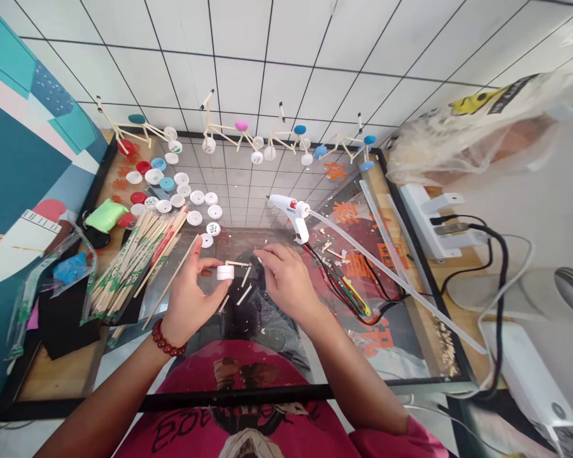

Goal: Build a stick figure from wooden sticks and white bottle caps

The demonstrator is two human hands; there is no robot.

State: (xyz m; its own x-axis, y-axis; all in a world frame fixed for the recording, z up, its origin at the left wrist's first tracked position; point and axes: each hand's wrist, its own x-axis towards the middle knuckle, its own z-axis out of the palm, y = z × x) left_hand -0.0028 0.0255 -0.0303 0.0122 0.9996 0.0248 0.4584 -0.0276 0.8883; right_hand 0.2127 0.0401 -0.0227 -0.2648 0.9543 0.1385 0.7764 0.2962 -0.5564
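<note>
My left hand (191, 299) holds a white bottle cap (225, 272) between thumb and fingers, just above the glass tabletop. A short wooden stick (237, 263) runs from the top of the cap toward the right. My right hand (286, 280) is closed in a pinch beside the far end of that stick; what its fingertips hold is too small to make out. Below the hands lie short cut stick pieces (244, 295). Beyond my right hand stands a white hot glue gun (291, 213) with a long glue stick (353, 238) in its back.
Loose bottle caps (197, 198) and bundled wooden chopsticks (128, 267) lie on the left. Several small stick-and-cap models (229, 130) line the back edge. To the right are a yellow-green utility knife (356, 296), black cables (372, 318) and a white power strip (430, 219).
</note>
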